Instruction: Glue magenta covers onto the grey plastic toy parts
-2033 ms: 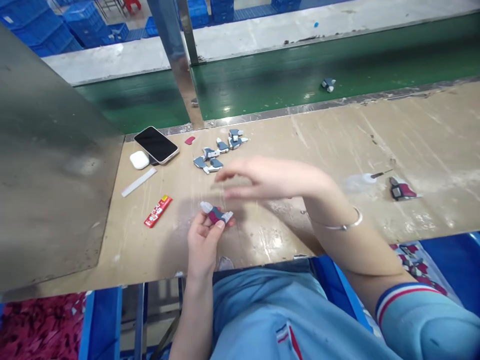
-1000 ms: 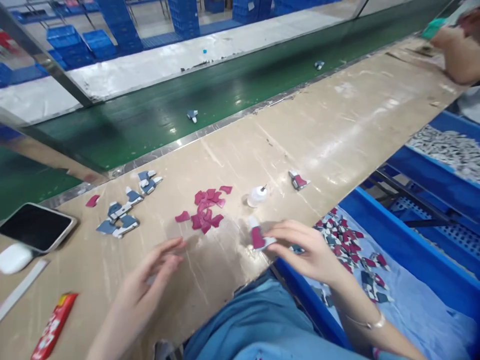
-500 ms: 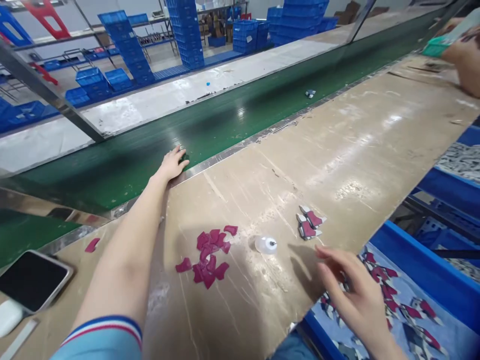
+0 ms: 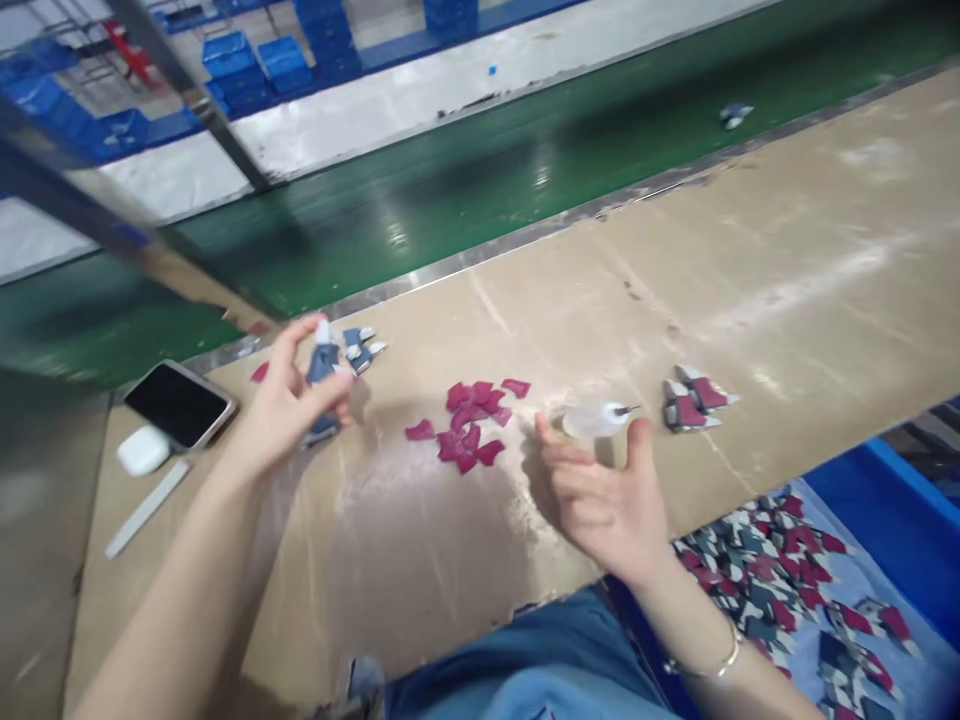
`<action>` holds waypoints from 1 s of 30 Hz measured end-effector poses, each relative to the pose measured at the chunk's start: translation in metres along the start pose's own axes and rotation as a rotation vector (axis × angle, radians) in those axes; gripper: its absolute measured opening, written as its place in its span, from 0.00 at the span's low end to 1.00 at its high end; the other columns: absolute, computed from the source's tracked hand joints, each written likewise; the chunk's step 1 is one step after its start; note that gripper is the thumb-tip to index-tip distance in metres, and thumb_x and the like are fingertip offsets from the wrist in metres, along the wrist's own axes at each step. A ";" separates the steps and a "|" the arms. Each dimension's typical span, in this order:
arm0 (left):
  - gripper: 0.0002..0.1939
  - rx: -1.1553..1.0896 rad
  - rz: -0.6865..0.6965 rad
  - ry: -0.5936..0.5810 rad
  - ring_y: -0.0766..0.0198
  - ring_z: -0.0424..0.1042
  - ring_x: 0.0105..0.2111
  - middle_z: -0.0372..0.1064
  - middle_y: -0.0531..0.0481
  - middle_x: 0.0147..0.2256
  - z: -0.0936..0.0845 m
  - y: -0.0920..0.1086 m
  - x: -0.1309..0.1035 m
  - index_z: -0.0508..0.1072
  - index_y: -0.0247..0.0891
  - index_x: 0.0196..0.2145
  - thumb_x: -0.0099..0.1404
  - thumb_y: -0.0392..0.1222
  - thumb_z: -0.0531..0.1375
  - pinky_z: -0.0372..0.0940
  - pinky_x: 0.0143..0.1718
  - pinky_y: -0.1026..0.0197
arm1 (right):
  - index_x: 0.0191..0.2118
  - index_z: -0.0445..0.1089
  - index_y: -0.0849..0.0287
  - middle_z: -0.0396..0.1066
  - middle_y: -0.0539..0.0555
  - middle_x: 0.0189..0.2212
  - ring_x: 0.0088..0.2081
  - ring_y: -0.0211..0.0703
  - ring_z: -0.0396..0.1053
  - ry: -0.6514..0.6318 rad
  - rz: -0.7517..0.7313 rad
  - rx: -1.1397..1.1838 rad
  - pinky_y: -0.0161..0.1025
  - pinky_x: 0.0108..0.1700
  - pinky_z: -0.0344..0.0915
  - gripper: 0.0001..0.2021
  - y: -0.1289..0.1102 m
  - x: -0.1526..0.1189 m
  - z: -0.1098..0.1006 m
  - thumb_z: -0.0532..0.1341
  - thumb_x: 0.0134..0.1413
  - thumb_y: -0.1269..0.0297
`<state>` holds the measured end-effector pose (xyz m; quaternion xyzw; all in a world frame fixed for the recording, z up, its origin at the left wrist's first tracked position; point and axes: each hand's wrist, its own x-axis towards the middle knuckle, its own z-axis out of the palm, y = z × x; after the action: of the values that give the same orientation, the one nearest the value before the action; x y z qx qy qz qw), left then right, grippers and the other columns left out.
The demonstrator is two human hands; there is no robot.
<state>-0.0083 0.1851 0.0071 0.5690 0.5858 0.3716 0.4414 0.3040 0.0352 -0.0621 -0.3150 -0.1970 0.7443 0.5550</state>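
My left hand (image 4: 296, 390) pinches a small blue-grey and white piece (image 4: 324, 362) between thumb and fingers above the table. Several similar blue-grey and white pieces (image 4: 361, 348) lie just beside and partly behind that hand. My right hand (image 4: 607, 495) is palm up with fingers and thumb spread. Close to its fingertips is a translucent white bottle (image 4: 592, 420), its thin dark nozzle pointing right; I cannot tell whether they touch. Between my hands lies a loose pile of dark red cut pieces (image 4: 469, 420). Right of the bottle sit a few red, grey and white pieces (image 4: 694, 400).
A green conveyor belt (image 4: 465, 210) runs behind the tan table, carrying one small piece (image 4: 735, 115). At left lie a phone (image 4: 180, 403), a white case (image 4: 143, 450) and a pale strip (image 4: 148, 508). A blue bin (image 4: 885, 510) at lower right holds many finished-looking pieces.
My left hand has come back from the belt edge and now holds a blue-grey and white piece. The right hand has moved left from above the bin to the bottle. The view has tilted down.
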 end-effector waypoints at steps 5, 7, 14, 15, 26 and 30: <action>0.42 -0.194 -0.250 -0.134 0.58 0.78 0.29 0.76 0.55 0.31 0.001 -0.017 -0.126 0.66 0.48 0.59 0.51 0.42 0.79 0.70 0.30 0.60 | 0.38 0.76 0.53 0.48 0.42 0.24 0.24 0.40 0.32 0.051 0.080 -0.080 0.35 0.19 0.41 0.20 -0.016 0.017 -0.006 0.61 0.76 0.43; 0.34 -0.215 -0.287 -0.163 0.60 0.80 0.33 0.78 0.55 0.33 0.013 -0.022 -0.152 0.65 0.46 0.53 0.54 0.40 0.77 0.72 0.35 0.61 | 0.37 0.76 0.53 0.54 0.42 0.23 0.23 0.36 0.38 0.041 0.094 -0.038 0.33 0.19 0.46 0.19 -0.013 0.020 0.008 0.74 0.61 0.43; 0.30 -0.226 -0.173 0.052 0.64 0.84 0.41 0.84 0.51 0.48 0.062 -0.048 -0.180 0.59 0.47 0.58 0.62 0.37 0.67 0.74 0.43 0.62 | 0.41 0.80 0.50 0.75 0.48 0.27 0.21 0.37 0.65 0.096 -0.190 -0.416 0.37 0.23 0.64 0.25 0.042 0.010 0.064 0.79 0.50 0.36; 0.31 -0.225 -0.167 0.058 0.64 0.85 0.40 0.84 0.50 0.48 0.065 -0.051 -0.181 0.59 0.47 0.58 0.62 0.37 0.67 0.75 0.42 0.63 | 0.42 0.80 0.50 0.76 0.49 0.30 0.23 0.39 0.68 0.104 -0.245 -0.504 0.38 0.24 0.66 0.24 0.049 0.009 0.066 0.78 0.52 0.36; 0.30 -0.259 -0.139 0.032 0.64 0.87 0.43 0.87 0.52 0.46 0.063 -0.053 -0.182 0.63 0.47 0.59 0.63 0.35 0.68 0.77 0.42 0.65 | 0.44 0.79 0.51 0.81 0.52 0.37 0.33 0.45 0.78 -0.005 -0.580 -0.853 0.42 0.32 0.76 0.20 0.062 0.011 0.063 0.73 0.64 0.40; 0.30 -0.266 -0.117 0.039 0.64 0.87 0.44 0.87 0.53 0.47 0.063 -0.052 -0.183 0.64 0.47 0.59 0.63 0.33 0.68 0.78 0.44 0.65 | 0.46 0.78 0.50 0.80 0.52 0.38 0.34 0.46 0.77 0.002 -0.642 -0.919 0.43 0.34 0.76 0.20 0.064 0.010 0.061 0.70 0.66 0.38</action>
<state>0.0265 -0.0051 -0.0458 0.4629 0.5720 0.4308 0.5224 0.2159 0.0287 -0.0616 -0.4495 -0.5866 0.3753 0.5595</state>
